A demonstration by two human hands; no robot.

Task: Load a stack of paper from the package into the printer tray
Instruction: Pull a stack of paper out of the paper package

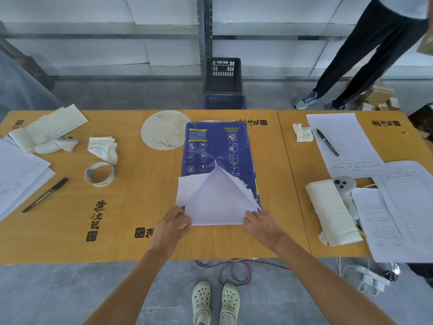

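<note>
A blue paper package (216,146) lies lengthwise in the middle of the table, with its near end torn open. Two white wrapper flaps are folded back and expose the white paper stack (214,207) inside. My left hand (172,225) pinches the near left corner of the wrapper flap. At the near right corner, my right hand (261,225) holds the other flap. No printer or printer tray is in view.
On the orange table (131,245) lie a tape roll (100,174), a marker (45,195), crumpled tissues (103,148), a round disc (165,130), lined sheets with a pen (327,142), a white cloth roll (332,212) and a controller (344,184). Crates (222,76) and a standing person (365,52) are behind the table.
</note>
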